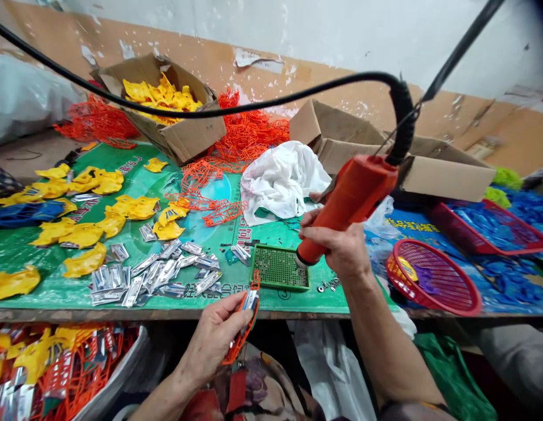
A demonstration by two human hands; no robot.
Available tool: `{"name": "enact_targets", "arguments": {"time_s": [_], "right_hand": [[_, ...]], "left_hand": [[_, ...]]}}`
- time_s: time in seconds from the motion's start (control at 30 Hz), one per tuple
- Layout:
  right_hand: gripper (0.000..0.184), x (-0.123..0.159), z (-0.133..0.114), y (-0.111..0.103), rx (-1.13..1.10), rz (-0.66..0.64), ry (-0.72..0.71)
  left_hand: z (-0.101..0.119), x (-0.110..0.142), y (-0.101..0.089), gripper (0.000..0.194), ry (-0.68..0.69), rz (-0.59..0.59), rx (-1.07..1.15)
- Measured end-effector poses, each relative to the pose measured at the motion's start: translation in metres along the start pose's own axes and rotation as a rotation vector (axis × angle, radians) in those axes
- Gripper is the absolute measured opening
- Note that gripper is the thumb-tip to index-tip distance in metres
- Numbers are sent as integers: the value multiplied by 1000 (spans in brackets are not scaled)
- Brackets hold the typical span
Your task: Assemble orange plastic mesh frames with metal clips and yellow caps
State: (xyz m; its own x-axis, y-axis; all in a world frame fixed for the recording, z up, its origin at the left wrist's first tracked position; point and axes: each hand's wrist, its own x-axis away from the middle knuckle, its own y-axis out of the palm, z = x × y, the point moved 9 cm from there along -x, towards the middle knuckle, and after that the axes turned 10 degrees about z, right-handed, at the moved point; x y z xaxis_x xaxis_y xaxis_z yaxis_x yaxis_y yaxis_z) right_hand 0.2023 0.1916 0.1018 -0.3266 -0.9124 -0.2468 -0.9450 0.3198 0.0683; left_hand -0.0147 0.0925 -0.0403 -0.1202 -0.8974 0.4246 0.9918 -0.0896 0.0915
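Note:
My right hand is wrapped around an orange electric screwdriver that hangs from a black cable. The driver's tip points down at the right side of a green tray of small screws. Nearer to me, my left hand pinches an orange plastic frame with a silvery metal piece in it, just off the table's front edge. Left of the tray lies a loose pile of silvery metal pieces. Several yellow plastic parts are scattered beyond them. A few loose screws lie right of the tray.
A cardboard box of yellow parts stands at the back beside tangled orange frames. White cloth lies behind the tray. Red baskets stand at right. A full sack sits below the table's left edge. The black cable crosses overhead.

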Motion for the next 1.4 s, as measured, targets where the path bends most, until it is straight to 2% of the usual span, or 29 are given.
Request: {"name": "enact_targets", "arguments": {"time_s": [0.1,0.4,0.6,0.8,1.0,1.4], "right_hand": [[12,9,13,-12,29,83,-30],[16,12,22,-21,12,193,-61],[17,12,28,-20,-12,184,-51],[21,12,30,-19,-56,186,-54],[25,13,30,-18,-114,197,-28],[21,18,30,-21,-34,231,-43]], "left_hand": [[2,-1,1,34,8,2,-19],[-1,-1,5,36,-10,-3,-35],[0,0,4,36,-17,27,-13],[11,3,7,32,23,61,-106],[11,5,12,26,21,24,-130],[19,5,16,26,95,12,-217]]}}
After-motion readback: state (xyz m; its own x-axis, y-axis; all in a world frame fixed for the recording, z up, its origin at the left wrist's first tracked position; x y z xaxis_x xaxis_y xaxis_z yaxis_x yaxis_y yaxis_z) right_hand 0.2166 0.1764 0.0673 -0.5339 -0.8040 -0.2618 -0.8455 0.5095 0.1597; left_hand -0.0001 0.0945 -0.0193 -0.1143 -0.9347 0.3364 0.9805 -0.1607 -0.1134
